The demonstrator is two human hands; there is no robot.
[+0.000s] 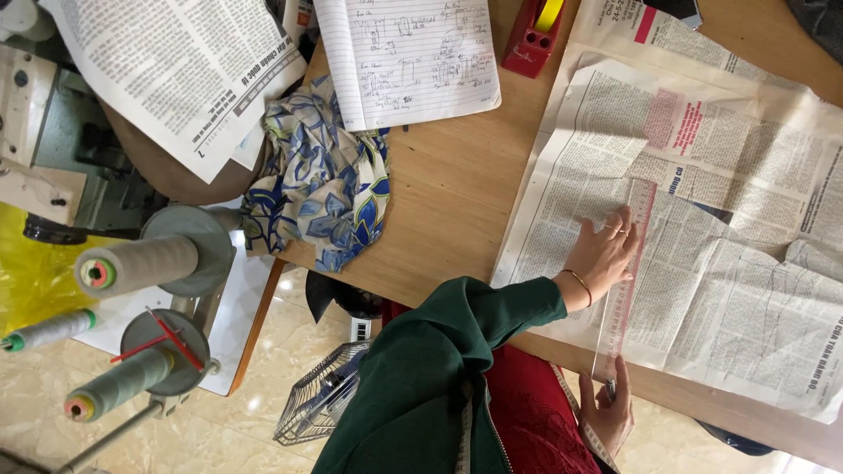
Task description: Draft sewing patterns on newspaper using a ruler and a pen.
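a sewing workshop: large thread cones (132, 263) stand on a spool stand beside a sewing machine (26, 105), patterned fabric (320, 180) lies crumpled on the wooden table (448, 184), with a notebook of garment sketches (408, 57) and newspaper sheets (702, 237) under a clear ruler (625, 281)

A wooden bench (448, 189) with a light brown top is seen from above. Large sheets of newspaper (729, 281) are spread flat over its right part, overlapping one another and reaching to the near edge. A clear plastic ruler (625, 281) is laid along the newspaper, running from the middle down to the near edge. At the far edge an open lined notebook (408, 57) covered with handwriting and sketches is placed, with a red tape dispenser (531, 35) just beside it. A blue, white and yellow floral fabric (320, 180) is bunched at the left corner, partly tucked under the notebook and hanging over the edge.
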